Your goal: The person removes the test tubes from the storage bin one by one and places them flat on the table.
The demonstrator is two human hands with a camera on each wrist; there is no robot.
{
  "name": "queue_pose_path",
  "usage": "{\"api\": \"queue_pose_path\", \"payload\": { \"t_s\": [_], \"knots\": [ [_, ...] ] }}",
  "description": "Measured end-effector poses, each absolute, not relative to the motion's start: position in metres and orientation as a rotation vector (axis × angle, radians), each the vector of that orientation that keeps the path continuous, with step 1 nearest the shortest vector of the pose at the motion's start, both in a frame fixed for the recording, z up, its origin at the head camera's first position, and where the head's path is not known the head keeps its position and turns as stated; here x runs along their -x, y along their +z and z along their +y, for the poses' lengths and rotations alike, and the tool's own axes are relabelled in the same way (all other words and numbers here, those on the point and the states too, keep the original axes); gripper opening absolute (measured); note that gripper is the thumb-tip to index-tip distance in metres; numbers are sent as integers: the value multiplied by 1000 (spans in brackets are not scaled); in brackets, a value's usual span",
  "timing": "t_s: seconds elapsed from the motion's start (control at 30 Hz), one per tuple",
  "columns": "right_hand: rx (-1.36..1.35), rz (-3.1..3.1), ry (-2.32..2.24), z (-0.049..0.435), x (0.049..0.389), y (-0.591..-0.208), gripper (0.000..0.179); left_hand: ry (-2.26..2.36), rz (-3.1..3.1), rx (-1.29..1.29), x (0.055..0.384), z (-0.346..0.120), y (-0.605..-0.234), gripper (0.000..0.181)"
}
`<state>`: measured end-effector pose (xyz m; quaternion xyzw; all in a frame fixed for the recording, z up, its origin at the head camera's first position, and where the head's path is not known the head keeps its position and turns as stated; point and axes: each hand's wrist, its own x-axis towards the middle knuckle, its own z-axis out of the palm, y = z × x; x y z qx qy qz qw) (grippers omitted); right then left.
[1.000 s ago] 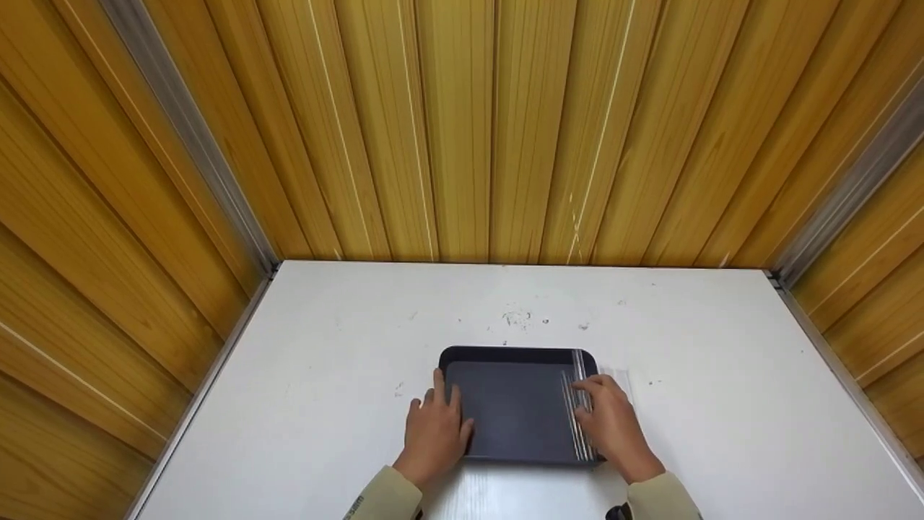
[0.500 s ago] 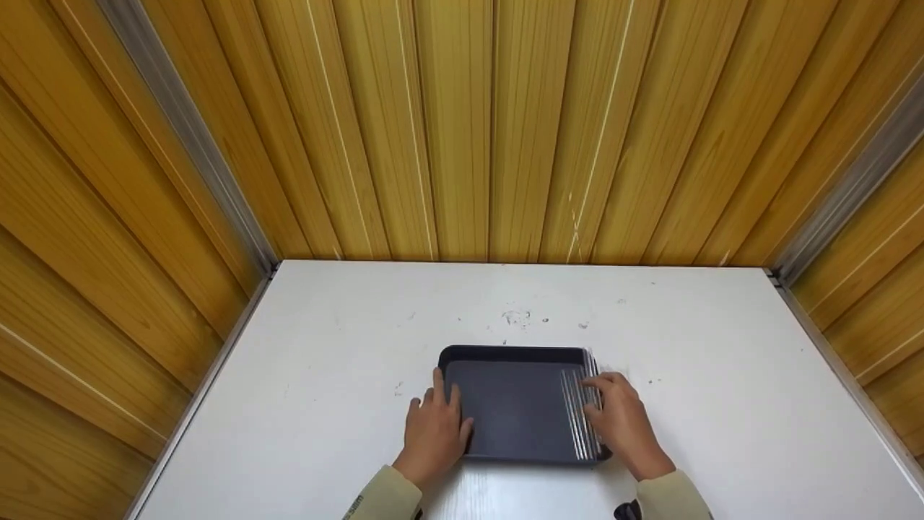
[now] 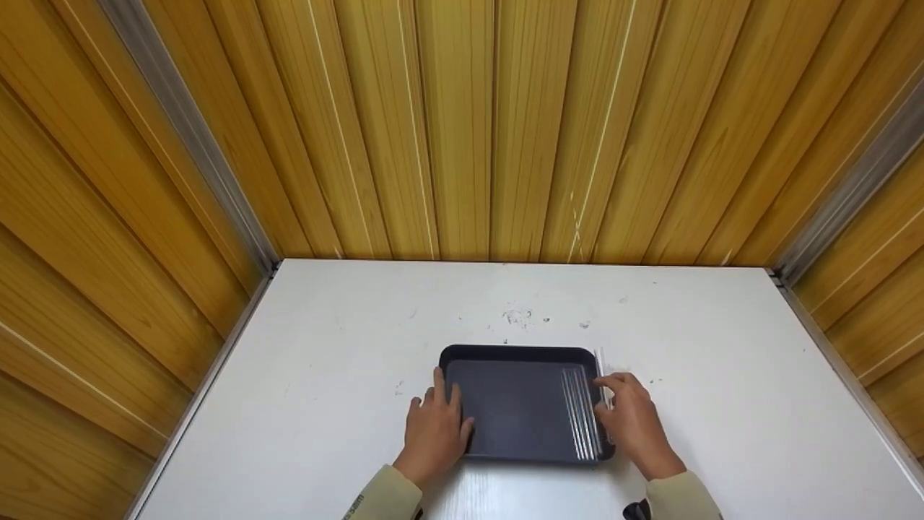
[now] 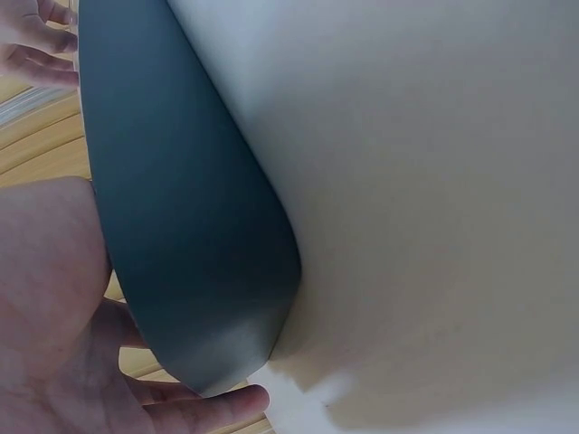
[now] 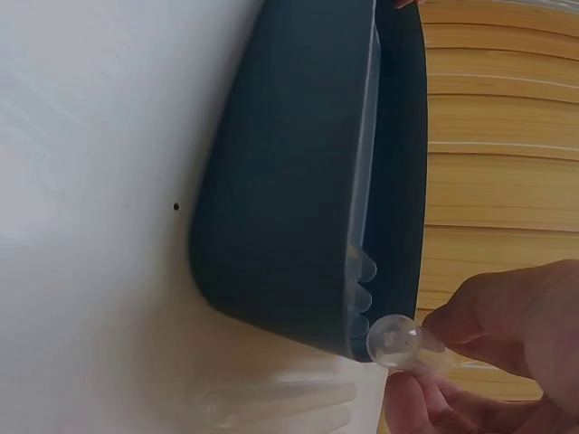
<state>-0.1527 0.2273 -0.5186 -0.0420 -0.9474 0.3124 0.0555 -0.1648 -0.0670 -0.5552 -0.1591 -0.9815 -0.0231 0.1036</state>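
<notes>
A dark blue-grey tray (image 3: 512,412) lies on the white table. Several clear test tubes (image 3: 580,415) lie side by side along its right end. My left hand (image 3: 435,433) rests on the tray's left edge, fingers fairly straight, thumb over the inside. In the left wrist view a fingertip (image 4: 249,400) lies at the tray's corner. My right hand (image 3: 634,422) pinches another clear test tube (image 5: 395,340) between thumb and fingers. Its rounded end shows at the tray's right rim in the right wrist view, beside the rounded ends of tubes inside.
Faint clear tubes (image 5: 280,402) show on the table beside the tray in the right wrist view. Dark scuff marks (image 3: 517,316) spot the white tabletop (image 3: 325,347) beyond the tray. Wood-patterned walls (image 3: 462,144) enclose the back and sides.
My right hand has moved right, from above the tray's right end to its right rim, leaving tubes visible in the tray. The left hand has stayed in place.
</notes>
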Motion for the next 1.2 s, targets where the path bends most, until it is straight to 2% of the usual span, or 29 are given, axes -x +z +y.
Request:
{"api": "queue_pose_path", "payload": {
  "t_s": [1.2],
  "knots": [
    [156,-2885,895,265,147,-529,33,-68,-2854,487,163,-68,-554,58]
  ]
}}
